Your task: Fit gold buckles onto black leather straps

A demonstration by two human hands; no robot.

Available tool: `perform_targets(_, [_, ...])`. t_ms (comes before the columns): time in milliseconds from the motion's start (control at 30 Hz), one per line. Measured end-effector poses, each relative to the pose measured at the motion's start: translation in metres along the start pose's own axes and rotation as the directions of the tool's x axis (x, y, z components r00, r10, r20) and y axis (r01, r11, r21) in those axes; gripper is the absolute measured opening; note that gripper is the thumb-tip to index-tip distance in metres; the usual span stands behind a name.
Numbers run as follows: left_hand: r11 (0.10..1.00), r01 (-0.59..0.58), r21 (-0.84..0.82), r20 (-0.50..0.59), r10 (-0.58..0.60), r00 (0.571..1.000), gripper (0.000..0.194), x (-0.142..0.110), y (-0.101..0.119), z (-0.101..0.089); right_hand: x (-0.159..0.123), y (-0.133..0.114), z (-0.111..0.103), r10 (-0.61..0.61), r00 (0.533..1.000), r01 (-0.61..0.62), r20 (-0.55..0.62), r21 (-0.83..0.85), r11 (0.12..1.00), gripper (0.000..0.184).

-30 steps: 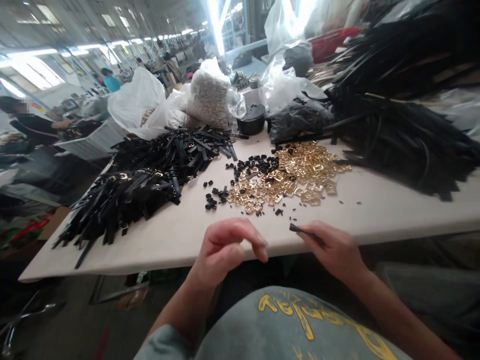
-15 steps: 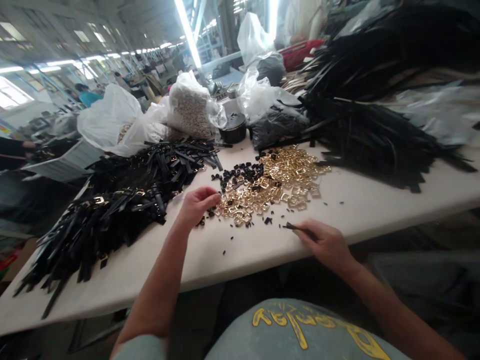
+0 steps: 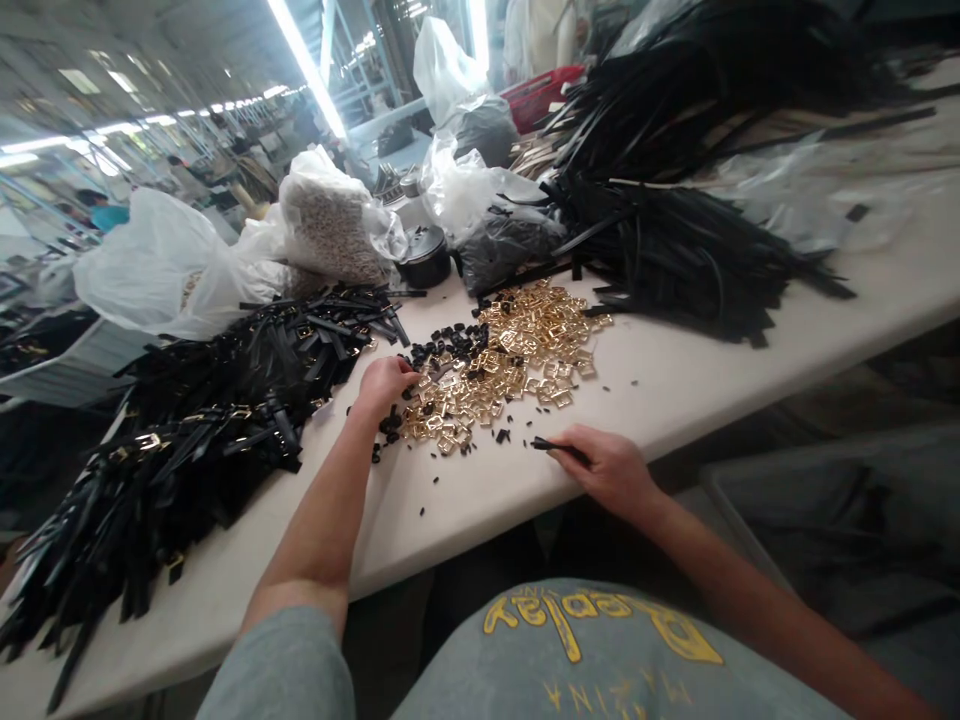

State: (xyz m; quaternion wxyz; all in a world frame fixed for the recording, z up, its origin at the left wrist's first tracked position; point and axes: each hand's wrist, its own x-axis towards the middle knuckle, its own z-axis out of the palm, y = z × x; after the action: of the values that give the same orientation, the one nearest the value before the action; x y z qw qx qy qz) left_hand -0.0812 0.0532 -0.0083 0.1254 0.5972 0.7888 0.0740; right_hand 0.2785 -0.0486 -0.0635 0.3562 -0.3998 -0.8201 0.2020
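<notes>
My left hand (image 3: 384, 384) is at the left edge of a heap of gold buckles (image 3: 536, 325), its thumb and fingers pressed together. Whatever lies between those fingertips is too small to make out. Small black loops (image 3: 450, 343) lie just beyond it, mixed into the buckles. Near the front edge of the table, my right hand (image 3: 611, 470) grips a narrow black strap (image 3: 553, 445), whose end points left out of the fingers. Tiny black pieces (image 3: 502, 436) are scattered between the two hands.
Finished-looking black straps with gold buckles (image 3: 202, 440) are heaped at left. Loose black strips (image 3: 675, 250) cover the back right. Plastic bags (image 3: 334, 215), a round black tin (image 3: 424, 258) and a red basket (image 3: 540, 95) stand behind the buckles on the pale table (image 3: 675, 390).
The view has swung right, so everything sits further left in it. My left hand remains at the buckle heap's edge; my right hand still holds the strap.
</notes>
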Motion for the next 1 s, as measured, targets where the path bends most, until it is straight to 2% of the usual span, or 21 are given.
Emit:
perform_targets(100, [1.000,-0.001,0.024,0.014,0.001,1.000,0.014,0.007,0.003,-0.005,-0.002,0.002,0.002,0.000,1.000,0.000,0.003,0.014,1.000,0.015])
perform_targets(233, [0.999,-0.007,0.036,-0.040,0.008,0.999,0.003,0.005,0.007,-0.005,-0.003,0.005,0.003,-0.003,1.000,0.003,0.009,0.027,1.000,0.014])
perform_targets(300, [1.000,-0.005,0.016,-0.100,0.007,0.995,0.012,0.000,0.008,-0.003,-0.003,0.005,0.003,0.004,1.000,-0.004,0.014,0.036,0.999,0.015])
perform_targets(367, [0.995,-0.020,-0.099,-0.166,0.004,0.986,0.023,-0.010,0.009,-0.001,-0.003,0.005,0.003,0.011,1.000,-0.012,0.015,0.046,0.999,0.015])
perform_targets(400, [0.969,-0.039,-0.242,-0.186,-0.007,0.983,0.025,-0.016,0.009,0.000,-0.002,0.004,0.003,0.011,1.000,-0.012,0.013,0.048,0.999,0.015])
perform_targets(433, [0.898,-0.059,-0.436,-0.185,-0.025,0.982,0.025,-0.024,0.010,0.002,-0.002,0.004,0.002,0.012,1.000,-0.012,0.008,0.050,0.999,0.015])
perform_targets(467, [0.762,-0.072,-0.644,-0.161,-0.043,0.986,0.024,-0.033,0.011,0.003,-0.002,0.004,0.002,0.014,1.000,-0.014,0.003,0.053,0.998,0.015])
perform_targets(533, [0.360,-0.056,-0.931,-0.082,-0.058,0.995,0.024,-0.054,0.015,0.007,-0.002,0.003,0.002,0.021,1.000,-0.021,0.000,0.069,0.997,0.014])
perform_targets(567, [0.194,-0.034,-0.980,-0.045,-0.051,0.998,0.027,-0.066,0.017,0.010,-0.002,0.002,0.002,0.028,1.000,-0.028,0.002,0.081,0.996,0.014])
perform_targets(600, [0.074,-0.015,-0.997,-0.018,-0.041,0.999,0.030,-0.077,0.021,0.013,-0.002,0.002,0.002,0.037,0.999,-0.037,0.003,0.091,0.995,0.013])
perform_targets(633, [-0.005,-0.002,-1.000,-0.002,-0.038,0.999,0.032,-0.088,0.024,0.017,-0.002,0.001,0.002,0.047,0.999,-0.047,0.004,0.098,0.994,0.013])
perform_targets(733, [-0.103,0.019,-0.995,0.024,-0.048,0.999,0.035,-0.116,0.033,0.031,-0.001,-0.004,0.002,0.065,0.998,-0.065,0.003,0.110,0.992,0.011])
perform_targets(867, [-0.148,0.060,-0.987,0.070,-0.063,0.996,0.032,-0.139,0.044,0.045,0.001,-0.017,-0.002,0.044,0.999,-0.041,-0.026,0.091,0.995,0.012])
perform_targets(1000, [-0.176,0.175,-0.969,0.178,-0.003,0.984,0.024,-0.158,0.056,0.047,0.006,-0.032,-0.010,-0.002,0.997,0.007,-0.079,0.067,0.998,0.015])
